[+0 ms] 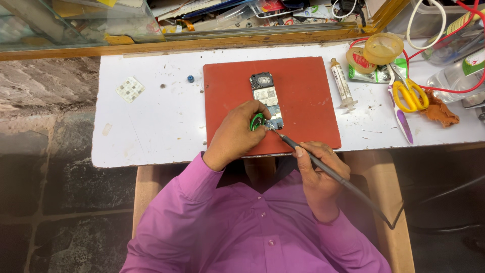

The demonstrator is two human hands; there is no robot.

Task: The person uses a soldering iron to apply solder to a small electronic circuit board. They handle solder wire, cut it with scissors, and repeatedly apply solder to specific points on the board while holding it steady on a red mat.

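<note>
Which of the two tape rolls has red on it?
The left roll, nearer the syringe: it shows red inside its ring. The right roll leaning on it is plain yellowish all over.

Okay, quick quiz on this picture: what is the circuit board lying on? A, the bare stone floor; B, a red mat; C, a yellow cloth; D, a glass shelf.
B: the circuit board lies on the red mat on the white table, where the left hand steadies it and the right hand brings a soldering iron to its lower end.
</note>
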